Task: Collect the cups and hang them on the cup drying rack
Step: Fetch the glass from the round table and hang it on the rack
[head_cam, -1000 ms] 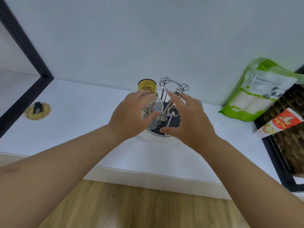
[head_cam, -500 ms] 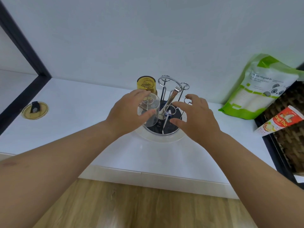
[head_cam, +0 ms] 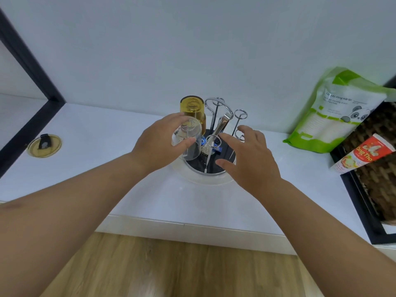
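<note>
My left hand [head_cam: 159,144] grips the inverted clear glass cup [head_cam: 189,139]; beside my empty, spread right hand [head_cam: 246,159], it could slip off its chrome wire prong [head_cam: 211,144].

L hand [head_cam: 159,144] grips clear cup [head_cam: 189,139] inverted over rack [head_cam: 216,133]; R hand [head_cam: 249,159] open beside.

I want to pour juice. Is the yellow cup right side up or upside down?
Upside down. The yellow cup sits on the drying rack with its flat bottom facing up and its open end pointing down, so juice would spill out.
</note>
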